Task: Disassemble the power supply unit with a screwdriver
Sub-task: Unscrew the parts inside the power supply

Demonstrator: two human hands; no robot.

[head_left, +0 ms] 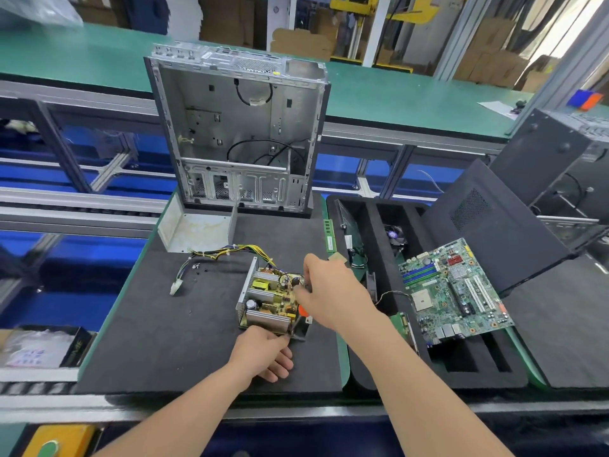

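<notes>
Though open-topped, boxy metal power supply (267,300)

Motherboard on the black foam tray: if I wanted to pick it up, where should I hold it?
Probably by its bare edges: grip the motherboard across two opposite sides, coming from above. Its face is crowded with slots and sockets, and it lies face up across the foam tray, where the recess under its near edge seems to leave finger room.
</notes>
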